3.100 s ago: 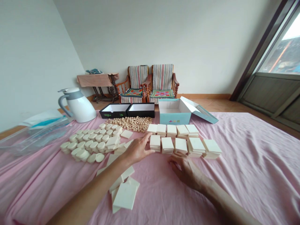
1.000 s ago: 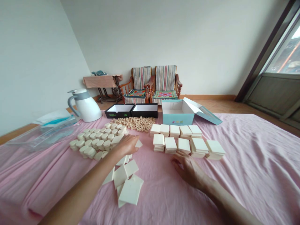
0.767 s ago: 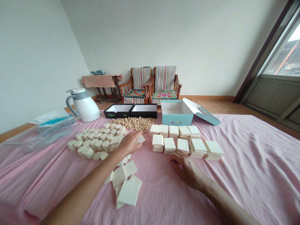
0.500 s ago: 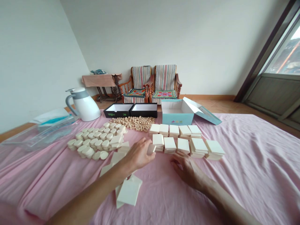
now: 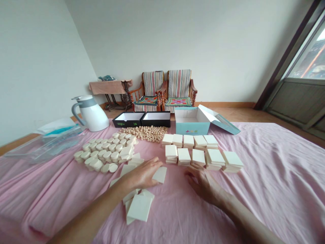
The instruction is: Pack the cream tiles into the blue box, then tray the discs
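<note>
On a pink cloth (image 5: 266,189), a person works with two bare hands. From where I stand, the left hand (image 5: 146,174) spans one pale square tile (image 5: 159,175), fingers along its far edge and thumb at its near edge; the grip is parted only by the tile's width. Whether the tile also touches the cloth, I cannot tell. It is just left of the first stack in the front row of stacks (image 5: 198,157), slightly nearer the person.

The right hand (image 5: 203,183) rests on the cloth with its fingers loosely bent, the tips close against the near side of that row's middle stack. I cannot tell whether it has hold of anything. Five square stacks make this front row; behind it runs a back row of stacks (image 5: 188,140), also five.

Loose square tiles (image 5: 139,206) overlap under and beside the left forearm. Beyond them sit stacked round discs (image 5: 101,151) and a heap of small wooden pieces (image 5: 151,133). Further back are two open black boxes (image 5: 156,124), a light blue box (image 5: 191,128) with its lid (image 5: 220,122) leaning beside it, and a white jug (image 5: 93,117).
</note>
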Demonstrator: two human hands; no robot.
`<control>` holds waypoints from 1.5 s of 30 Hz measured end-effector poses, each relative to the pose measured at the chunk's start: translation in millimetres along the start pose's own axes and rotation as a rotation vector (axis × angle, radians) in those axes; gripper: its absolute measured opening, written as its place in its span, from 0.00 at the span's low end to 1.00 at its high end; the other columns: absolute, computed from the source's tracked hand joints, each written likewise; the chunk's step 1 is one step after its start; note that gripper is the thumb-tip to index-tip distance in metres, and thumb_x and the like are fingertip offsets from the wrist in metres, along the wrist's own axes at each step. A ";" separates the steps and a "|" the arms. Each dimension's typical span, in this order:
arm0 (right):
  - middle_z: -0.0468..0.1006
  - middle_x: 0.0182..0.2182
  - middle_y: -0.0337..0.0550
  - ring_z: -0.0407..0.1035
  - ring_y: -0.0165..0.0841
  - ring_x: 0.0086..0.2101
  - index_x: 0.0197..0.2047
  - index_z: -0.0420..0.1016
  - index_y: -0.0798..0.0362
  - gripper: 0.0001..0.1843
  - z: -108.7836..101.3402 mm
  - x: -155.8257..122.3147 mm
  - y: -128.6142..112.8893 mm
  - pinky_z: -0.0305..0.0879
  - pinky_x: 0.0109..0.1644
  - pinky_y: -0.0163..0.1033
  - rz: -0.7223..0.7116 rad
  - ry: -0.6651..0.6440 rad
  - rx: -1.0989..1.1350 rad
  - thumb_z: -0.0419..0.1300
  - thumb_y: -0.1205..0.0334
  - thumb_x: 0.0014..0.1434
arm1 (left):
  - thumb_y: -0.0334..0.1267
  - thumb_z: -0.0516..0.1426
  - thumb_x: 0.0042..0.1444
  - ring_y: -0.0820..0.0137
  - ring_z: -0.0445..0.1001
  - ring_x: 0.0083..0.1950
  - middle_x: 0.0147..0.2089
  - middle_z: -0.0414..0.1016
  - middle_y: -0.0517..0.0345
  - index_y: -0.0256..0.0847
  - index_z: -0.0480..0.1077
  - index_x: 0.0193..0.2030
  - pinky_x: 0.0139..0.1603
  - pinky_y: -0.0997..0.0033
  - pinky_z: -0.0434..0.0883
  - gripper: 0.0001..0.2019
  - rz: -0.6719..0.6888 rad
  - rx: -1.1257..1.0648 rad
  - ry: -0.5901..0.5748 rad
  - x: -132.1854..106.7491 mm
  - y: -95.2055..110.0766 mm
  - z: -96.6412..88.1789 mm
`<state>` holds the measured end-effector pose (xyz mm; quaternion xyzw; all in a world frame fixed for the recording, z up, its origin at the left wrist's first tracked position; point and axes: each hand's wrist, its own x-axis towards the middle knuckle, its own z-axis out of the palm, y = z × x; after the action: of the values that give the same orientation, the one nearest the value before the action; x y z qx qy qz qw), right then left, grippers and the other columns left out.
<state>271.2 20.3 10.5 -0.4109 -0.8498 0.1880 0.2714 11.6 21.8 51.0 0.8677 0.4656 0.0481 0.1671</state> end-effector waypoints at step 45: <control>0.72 0.45 0.49 0.63 0.40 0.45 0.52 0.66 0.54 0.21 23.3 11.1 -128.2 0.59 0.48 0.45 -0.439 -0.304 -0.018 0.57 0.62 0.53 | 0.43 0.61 0.46 0.57 0.70 0.55 0.53 0.71 0.50 0.43 0.64 0.53 0.52 0.61 0.68 0.26 -0.339 0.192 0.115 -128.6 -33.5 -31.7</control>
<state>174.7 -48.9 65.3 -0.1862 -0.9512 0.1766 0.1714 -94.8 -59.3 78.8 0.7847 0.6163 0.0242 0.0623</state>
